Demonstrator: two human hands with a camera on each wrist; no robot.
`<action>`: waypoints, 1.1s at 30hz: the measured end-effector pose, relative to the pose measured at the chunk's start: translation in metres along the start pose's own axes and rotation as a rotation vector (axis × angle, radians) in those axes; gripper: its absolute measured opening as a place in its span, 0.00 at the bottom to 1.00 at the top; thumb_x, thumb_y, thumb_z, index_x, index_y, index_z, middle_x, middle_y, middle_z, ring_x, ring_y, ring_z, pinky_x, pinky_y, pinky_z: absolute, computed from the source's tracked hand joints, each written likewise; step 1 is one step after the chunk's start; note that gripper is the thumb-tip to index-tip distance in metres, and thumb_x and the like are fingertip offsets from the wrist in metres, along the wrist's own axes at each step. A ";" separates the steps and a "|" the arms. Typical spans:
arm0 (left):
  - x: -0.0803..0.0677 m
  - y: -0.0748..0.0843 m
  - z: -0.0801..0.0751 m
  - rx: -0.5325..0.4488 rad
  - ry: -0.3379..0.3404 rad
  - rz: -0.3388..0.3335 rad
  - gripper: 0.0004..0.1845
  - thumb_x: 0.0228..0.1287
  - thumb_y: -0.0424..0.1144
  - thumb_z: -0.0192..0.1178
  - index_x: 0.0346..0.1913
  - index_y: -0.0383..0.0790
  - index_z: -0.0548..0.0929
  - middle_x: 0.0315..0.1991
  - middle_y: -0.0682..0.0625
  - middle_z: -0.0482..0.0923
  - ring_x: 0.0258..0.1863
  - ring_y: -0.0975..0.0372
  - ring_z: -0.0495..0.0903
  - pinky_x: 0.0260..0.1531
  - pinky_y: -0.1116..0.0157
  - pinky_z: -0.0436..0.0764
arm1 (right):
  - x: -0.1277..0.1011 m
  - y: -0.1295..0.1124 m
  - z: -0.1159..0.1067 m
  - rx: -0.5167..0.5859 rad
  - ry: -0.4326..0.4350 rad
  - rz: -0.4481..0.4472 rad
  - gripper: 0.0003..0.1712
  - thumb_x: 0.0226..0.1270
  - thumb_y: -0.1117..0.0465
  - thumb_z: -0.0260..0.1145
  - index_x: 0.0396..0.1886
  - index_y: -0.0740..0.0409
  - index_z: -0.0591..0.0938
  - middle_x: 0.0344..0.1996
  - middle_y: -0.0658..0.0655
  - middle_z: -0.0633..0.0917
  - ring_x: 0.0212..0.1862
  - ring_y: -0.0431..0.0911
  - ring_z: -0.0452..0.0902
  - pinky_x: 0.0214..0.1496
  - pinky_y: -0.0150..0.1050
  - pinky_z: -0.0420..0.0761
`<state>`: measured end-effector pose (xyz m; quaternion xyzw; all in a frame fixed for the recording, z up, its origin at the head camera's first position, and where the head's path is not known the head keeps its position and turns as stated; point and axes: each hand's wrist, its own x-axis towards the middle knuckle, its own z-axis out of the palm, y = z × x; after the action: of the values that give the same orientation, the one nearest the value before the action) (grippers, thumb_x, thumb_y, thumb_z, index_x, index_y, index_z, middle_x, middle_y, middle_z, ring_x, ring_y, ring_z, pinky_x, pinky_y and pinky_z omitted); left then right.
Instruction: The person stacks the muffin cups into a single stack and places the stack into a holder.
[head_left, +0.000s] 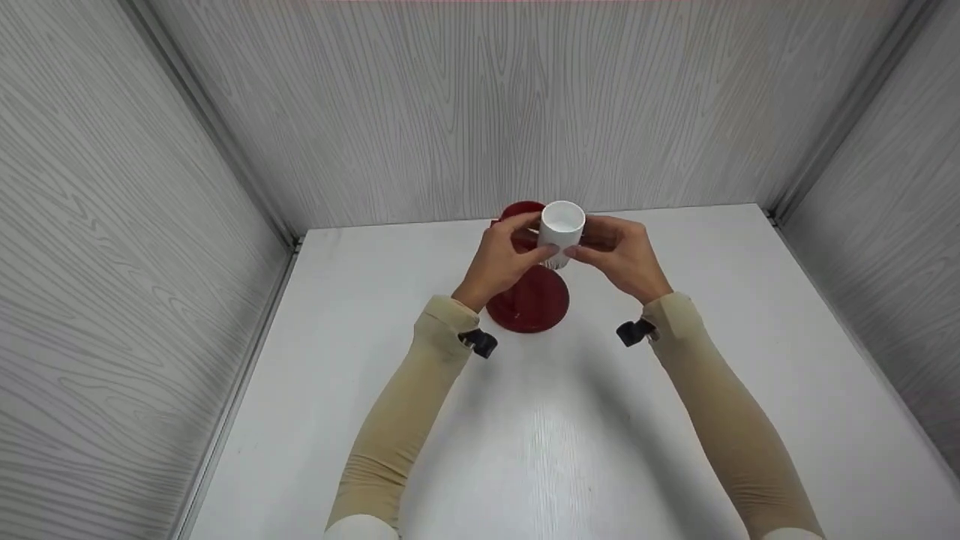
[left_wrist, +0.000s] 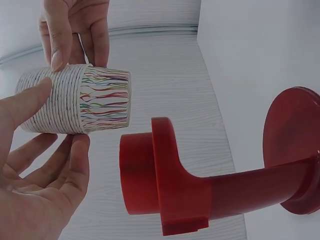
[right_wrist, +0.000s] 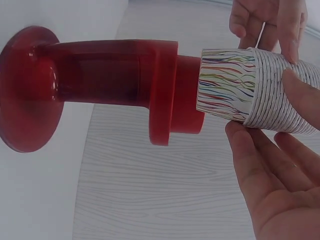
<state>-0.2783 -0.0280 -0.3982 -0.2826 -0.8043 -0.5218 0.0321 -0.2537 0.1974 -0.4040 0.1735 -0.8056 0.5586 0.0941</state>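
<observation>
A nested stack of white paper cups point(head_left: 561, 238) is held upright between both hands above the table. Colored wavy lines mark the lowest cup point(left_wrist: 106, 100), and many rolled rims are packed above it. From the left side, the left hand point(head_left: 508, 259) grips the stack with thumb and fingers. The right hand point(head_left: 626, 253) holds it from the opposite side, thumb in front and fingers behind. Close by the cups' bottom end is the red ring-shaped top point(right_wrist: 187, 95) of a red stand point(left_wrist: 240, 192), apart from the stack in the left wrist view.
The stand's round red base point(head_left: 544, 304) rests on the white table point(head_left: 360, 315), below the hands. Grey wood-grain panels rise at the back point(head_left: 450, 112), the left point(head_left: 112, 262) and the right point(head_left: 885, 187). A small black camera sits on each wrist.
</observation>
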 end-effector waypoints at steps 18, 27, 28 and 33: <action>0.019 -0.001 -0.023 -0.045 0.085 0.002 0.30 0.69 0.40 0.69 0.72 0.38 0.75 0.63 0.44 0.81 0.60 0.54 0.81 0.64 0.51 0.81 | 0.037 -0.023 0.013 -0.040 0.034 -0.018 0.29 0.66 0.65 0.74 0.67 0.60 0.80 0.60 0.62 0.86 0.60 0.55 0.85 0.63 0.42 0.84; 0.021 -0.021 -0.026 0.003 0.114 -0.017 0.30 0.69 0.40 0.69 0.72 0.40 0.75 0.64 0.46 0.81 0.60 0.57 0.81 0.57 0.61 0.83 | 0.050 -0.003 0.027 -0.014 0.021 -0.021 0.30 0.65 0.64 0.75 0.67 0.57 0.80 0.62 0.60 0.85 0.62 0.52 0.84 0.66 0.44 0.82; 0.022 -0.023 -0.026 0.002 0.115 -0.020 0.30 0.69 0.40 0.69 0.72 0.41 0.75 0.64 0.46 0.81 0.60 0.57 0.81 0.57 0.62 0.83 | 0.051 -0.002 0.028 -0.010 0.018 -0.019 0.30 0.65 0.64 0.75 0.67 0.58 0.80 0.62 0.60 0.85 0.62 0.53 0.84 0.66 0.44 0.82; 0.021 -0.032 -0.024 -0.006 0.110 -0.030 0.30 0.69 0.39 0.69 0.72 0.41 0.75 0.63 0.45 0.81 0.60 0.57 0.81 0.59 0.61 0.84 | 0.051 0.004 0.034 -0.021 0.011 0.010 0.30 0.65 0.66 0.75 0.68 0.58 0.80 0.62 0.60 0.85 0.62 0.53 0.84 0.65 0.43 0.83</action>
<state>-0.3173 -0.0493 -0.4062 -0.2416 -0.8037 -0.5395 0.0678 -0.3012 0.1584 -0.4018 0.1653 -0.8118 0.5514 0.0977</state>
